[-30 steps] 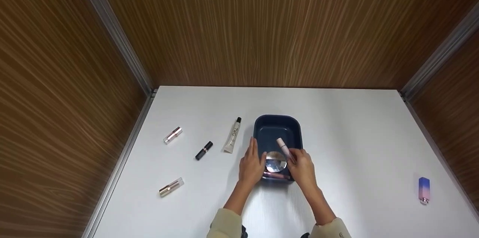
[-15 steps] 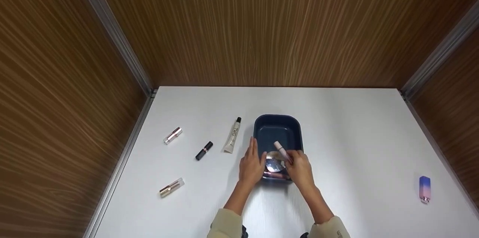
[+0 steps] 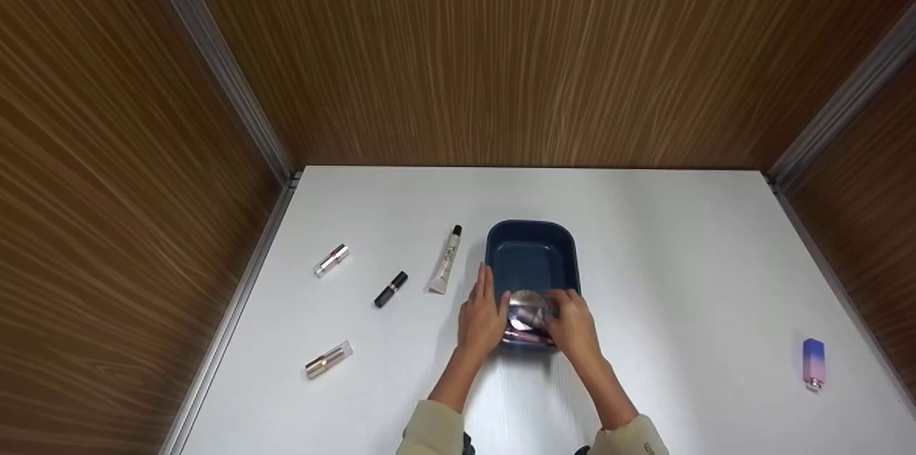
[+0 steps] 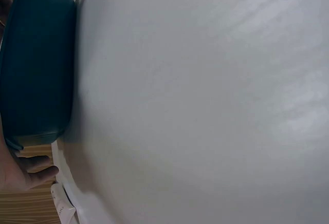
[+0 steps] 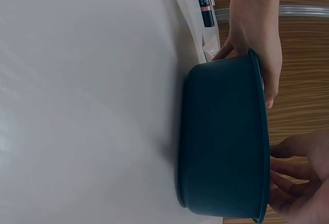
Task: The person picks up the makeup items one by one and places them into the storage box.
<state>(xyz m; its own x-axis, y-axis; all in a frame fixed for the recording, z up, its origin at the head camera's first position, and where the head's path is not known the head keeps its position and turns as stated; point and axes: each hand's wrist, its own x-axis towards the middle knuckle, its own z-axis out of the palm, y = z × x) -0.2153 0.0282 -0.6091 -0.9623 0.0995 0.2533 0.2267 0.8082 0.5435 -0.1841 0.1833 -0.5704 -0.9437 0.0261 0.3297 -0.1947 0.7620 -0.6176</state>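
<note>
My left hand (image 3: 482,319) grips the left wall of a deep blue container (image 3: 529,226), its thumb over the rim and its fingers along the outside. My right hand (image 3: 575,326) reaches over the right rim with bent fingers down inside, at the edge of a round shiny mirror (image 3: 524,310). I cannot tell whether those fingers still hold the pale pink tube, which is out of sight. Slim pinkish tubes (image 3: 527,336) lie at the container's near end. In the right wrist view, the right hand's fingers (image 5: 290,170) disappear behind the rim.
Left of the container lie a squeeze tube (image 3: 445,260) with a black cap, a black lipstick (image 3: 391,290) and two clear-and-gold lipsticks, one farther back (image 3: 331,260) and one nearer (image 3: 329,359). A blue-pink lipstick (image 3: 814,363) lies far right. Wood-grain panels (image 3: 458,54) enclose the white table.
The pale pink tube in my right hand has gone down into the container and out of view beside the mirror. My left hand has stayed at the container's wall.
</note>
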